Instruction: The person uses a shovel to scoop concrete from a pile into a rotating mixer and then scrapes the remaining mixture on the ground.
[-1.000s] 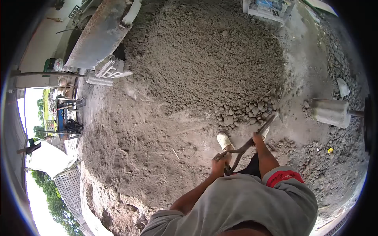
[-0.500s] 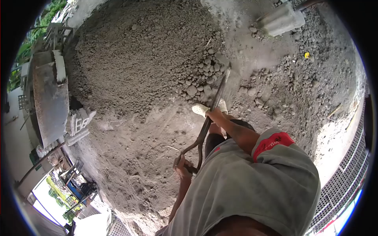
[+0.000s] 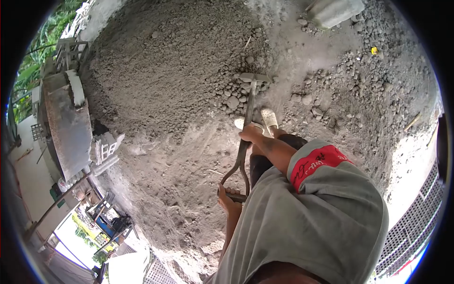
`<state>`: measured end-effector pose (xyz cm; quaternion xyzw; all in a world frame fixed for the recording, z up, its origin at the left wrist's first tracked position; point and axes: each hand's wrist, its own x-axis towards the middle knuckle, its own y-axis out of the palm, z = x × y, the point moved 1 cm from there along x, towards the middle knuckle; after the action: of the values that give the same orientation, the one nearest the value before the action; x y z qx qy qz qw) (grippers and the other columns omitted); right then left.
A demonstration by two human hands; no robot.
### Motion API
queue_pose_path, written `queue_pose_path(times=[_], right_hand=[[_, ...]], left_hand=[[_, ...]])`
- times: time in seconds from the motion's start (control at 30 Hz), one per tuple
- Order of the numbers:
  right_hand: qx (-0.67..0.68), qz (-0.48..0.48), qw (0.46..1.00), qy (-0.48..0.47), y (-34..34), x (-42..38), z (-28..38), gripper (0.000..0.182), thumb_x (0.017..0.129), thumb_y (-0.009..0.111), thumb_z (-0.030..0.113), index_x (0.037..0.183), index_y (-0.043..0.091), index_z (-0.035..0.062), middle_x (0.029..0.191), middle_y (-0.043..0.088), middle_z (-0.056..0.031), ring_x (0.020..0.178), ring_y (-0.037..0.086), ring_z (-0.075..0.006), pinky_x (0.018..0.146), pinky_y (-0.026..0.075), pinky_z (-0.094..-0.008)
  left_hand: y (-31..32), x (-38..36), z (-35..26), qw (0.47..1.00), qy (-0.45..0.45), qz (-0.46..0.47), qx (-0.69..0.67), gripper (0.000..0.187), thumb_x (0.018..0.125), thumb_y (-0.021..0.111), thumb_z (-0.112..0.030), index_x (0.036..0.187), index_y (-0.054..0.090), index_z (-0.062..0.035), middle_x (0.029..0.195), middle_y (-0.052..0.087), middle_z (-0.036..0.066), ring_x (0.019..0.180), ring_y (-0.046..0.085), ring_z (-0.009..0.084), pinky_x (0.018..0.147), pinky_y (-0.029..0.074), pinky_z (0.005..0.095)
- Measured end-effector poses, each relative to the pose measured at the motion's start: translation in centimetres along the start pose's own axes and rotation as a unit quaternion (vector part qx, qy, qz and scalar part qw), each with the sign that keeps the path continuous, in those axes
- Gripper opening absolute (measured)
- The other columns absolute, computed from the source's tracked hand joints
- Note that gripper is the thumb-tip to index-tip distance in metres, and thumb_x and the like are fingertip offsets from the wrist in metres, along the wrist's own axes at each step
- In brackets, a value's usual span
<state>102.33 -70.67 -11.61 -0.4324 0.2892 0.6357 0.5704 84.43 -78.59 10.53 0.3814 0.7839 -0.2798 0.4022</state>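
Note:
A shovel (image 3: 247,113) slants across the middle of the view, its blade (image 3: 255,77) touching or just over a heap of stones (image 3: 231,97). My left hand (image 3: 229,198) is wrapped round the crossbar of its forked handle, close to my shirt. Farther down the shaft, my right hand (image 3: 250,133) is closed round it. Both hands are shut on the same tool. Just beyond the right hand are my feet in pale perforated clogs (image 3: 268,118). The blade's lower edge is hard to tell from the grey stones.
A broad mound of grey gravelly soil (image 3: 165,66) fills the upper left. At the top right lies a dusty bucket-shaped object (image 3: 336,12), with a small yellow item (image 3: 374,50) below it. A metal sheet (image 3: 68,123) and broken blocks (image 3: 105,149) line the left side.
The shovel's blade has swung left onto the stones and turned, so its width shows instead of its edge. Both hands keep their hold. The whole view has shifted slightly.

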Motion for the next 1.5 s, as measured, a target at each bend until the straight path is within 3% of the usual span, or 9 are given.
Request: queue_pose_path(times=[0.3, 0.5, 0.63, 0.67, 0.73, 0.77, 0.8, 1.2, 1.5], right_hand=[[0.412, 0.109, 0.904, 0.038, 2.9, -8.2, 3.4, 0.020, 0.069, 0.067, 0.009, 0.073, 0.056, -0.0082, 0.067, 0.057, -0.0135, 0.058, 0.060, -0.0234, 0.044, 0.052, -0.0344], [0.566, -0.043, 0.816, 0.111, 2.8, 1.2, -0.9, 0.014, 0.071, 0.063, 0.003, 0.079, 0.053, -0.0008, 0.067, 0.050, -0.0079, 0.050, 0.049, -0.0194, 0.048, 0.048, -0.0330], [0.625, -0.063, 0.770, 0.111, 11.4, 2.1, -4.7, 0.009, 0.072, 0.060, 0.004, 0.077, 0.053, 0.0031, 0.066, 0.050, -0.0069, 0.054, 0.051, -0.0181, 0.044, 0.046, -0.0296], [0.674, -0.028, 0.731, 0.104, 13.0, 0.8, -4.9, 0.008, 0.073, 0.059, 0.005, 0.074, 0.051, 0.0043, 0.064, 0.049, -0.0063, 0.052, 0.050, -0.0174, 0.043, 0.045, -0.0281], [0.731, 0.015, 0.677, 0.086, 18.0, -0.2, -5.7, 0.010, 0.075, 0.057, 0.008, 0.070, 0.048, 0.0062, 0.058, 0.048, -0.0052, 0.047, 0.049, -0.0171, 0.042, 0.043, -0.0276], [0.737, 0.009, 0.670, 0.090, 21.0, -0.6, -5.8, 0.013, 0.077, 0.057, 0.010, 0.068, 0.047, 0.0071, 0.054, 0.046, -0.0045, 0.044, 0.046, -0.0177, 0.042, 0.042, -0.0290], [0.740, 0.002, 0.666, 0.095, 24.1, -0.6, -6.1, 0.016, 0.078, 0.056, 0.013, 0.066, 0.046, 0.0079, 0.050, 0.043, -0.0038, 0.041, 0.044, -0.0183, 0.042, 0.041, -0.0303], [0.472, 0.092, 0.824, 0.299, 54.8, 7.0, -8.9, 0.018, 0.080, 0.062, 0.014, 0.085, 0.051, 0.0001, 0.068, 0.055, -0.0107, 0.058, 0.057, -0.0219, 0.055, 0.049, -0.0337], [0.535, -0.088, 0.826, 0.154, 40.0, 25.3, -8.2, 0.013, 0.074, 0.062, 0.006, 0.075, 0.053, -0.0026, 0.063, 0.053, -0.0108, 0.051, 0.054, -0.0217, 0.043, 0.045, -0.0344]], left_hand=[[-7.9, -6.0, -4.6, 0.983, 0.153, 0.097, 0.010, 0.028, 0.087, 0.053, -0.031, 0.074, 0.043, -0.0092, 0.055, 0.040, 0.001, 0.045, 0.040, 0.0116, 0.042, 0.038, 0.0261], [-14.1, -12.3, -9.1, 0.827, 0.404, 0.186, 0.345, 0.062, 0.078, 0.048, -0.058, 0.071, 0.056, 0.0036, 0.059, 0.056, 0.010, 0.051, 0.052, 0.0162, 0.046, 0.040, 0.0302], [-19.5, -10.0, -8.3, 0.792, 0.437, 0.055, 0.422, 0.030, 0.085, 0.048, -0.021, 0.076, 0.060, 0.0043, 0.079, 0.059, 0.014, 0.077, 0.054, 0.0270, 0.064, 0.042, 0.0325], [-22.2, -8.1, -8.2, 0.503, 0.635, 0.091, 0.580, 0.019, 0.077, 0.054, -0.003, 0.096, 0.057, 0.0014, 0.087, 0.059, 0.014, 0.084, 0.053, 0.0253, 0.066, 0.043, 0.0343], [-31.5, -4.4, -3.9, 0.930, 0.293, -0.045, 0.216, 0.044, 0.070, 0.057, 0.007, 0.112, 0.046, -0.0028, 0.083, 0.057, 0.013, 0.076, 0.054, 0.0238, 0.061, 0.046, 0.0349], [-31.1, -4.2, -4.5, 0.976, 0.154, -0.110, 0.109, 0.048, 0.069, 0.057, 0.007, 0.114, 0.043, -0.0036, 0.079, 0.056, 0.012, 0.068, 0.054, 0.0225, 0.057, 0.047, 0.0351], [-30.7, -3.9, -5.1, 0.985, 0.005, -0.173, -0.002, 0.052, 0.067, 0.058, 0.007, 0.115, 0.040, -0.0044, 0.075, 0.054, 0.010, 0.061, 0.053, 0.0211, 0.053, 0.047, 0.0352], [-65.0, 20.9, -0.9, 0.910, 0.097, -0.365, 0.172, 0.026, 0.072, 0.058, -0.018, 0.059, 0.038, -0.0094, 0.049, 0.036, 0.000, 0.036, 0.035, 0.0116, 0.036, 0.035, 0.0269], [-42.9, 38.8, 0.2, 0.955, 0.140, -0.217, 0.143, 0.023, 0.067, 0.060, -0.004, 0.055, 0.041, -0.0077, 0.048, 0.041, 0.001, 0.035, 0.037, 0.0107, 0.035, 0.030, 0.0244]])
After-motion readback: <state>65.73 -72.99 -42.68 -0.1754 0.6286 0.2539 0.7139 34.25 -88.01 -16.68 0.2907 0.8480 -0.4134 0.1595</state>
